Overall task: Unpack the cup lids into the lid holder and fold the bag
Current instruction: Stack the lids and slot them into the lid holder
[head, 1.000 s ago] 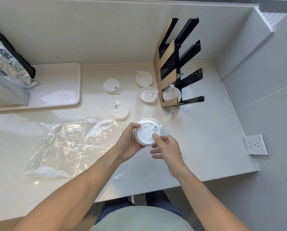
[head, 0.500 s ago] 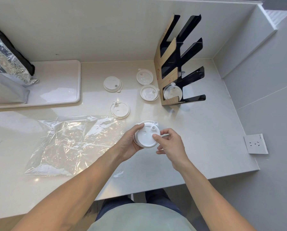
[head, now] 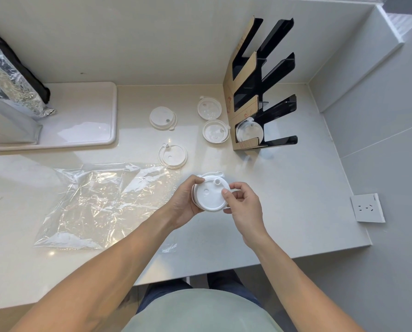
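I hold a small stack of white cup lids point(head: 211, 195) above the counter's middle. My left hand point(head: 184, 202) grips the stack from the left, and my right hand point(head: 242, 204) pinches the top lid's right edge. The empty clear plastic bag point(head: 102, 204) lies flat to the left. Several loose lids rest on the counter: one point(head: 163, 117), one point(head: 209, 108), one point(head: 215, 131) and a clear one point(head: 173, 156). The black and cardboard lid holder point(head: 260, 92) stands at the back right, with a lid point(head: 249, 131) in its lowest slot.
A white tray point(head: 80, 116) sits at the back left with a foil pouch point(head: 11, 87) leaning over it. A wall socket point(head: 367, 208) is on the right wall. White walls close the counter at the back and right; its front edge runs near my body.
Both hands with the lid stack have shifted slightly toward me. My right fingers have curled in onto the top lid's right edge.
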